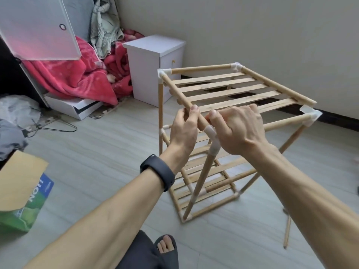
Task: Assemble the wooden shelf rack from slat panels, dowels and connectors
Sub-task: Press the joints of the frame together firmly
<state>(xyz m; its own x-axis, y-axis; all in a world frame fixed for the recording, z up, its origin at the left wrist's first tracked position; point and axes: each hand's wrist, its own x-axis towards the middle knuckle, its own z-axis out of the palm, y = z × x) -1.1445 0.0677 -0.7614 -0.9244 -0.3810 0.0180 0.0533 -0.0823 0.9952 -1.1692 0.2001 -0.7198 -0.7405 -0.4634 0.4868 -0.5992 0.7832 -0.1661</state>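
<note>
At the near corner of the rack (233, 88), the left hand (184, 131) gripped the side rail (174, 88); the right hand (237, 131) gripped the front rail (285, 122).

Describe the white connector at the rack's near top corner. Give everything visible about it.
The near corner connector is a whitish, slightly translucent, plastic-looking joint with tubular sleeves. One sleeve takes the side rail, which runs away to the left. Another takes the leg dowel, which slants downward. Any third sleeve is hidden behind the right hand, which curls over the front rail beside it. The left hand grips the side rail just short of the connector.
</note>
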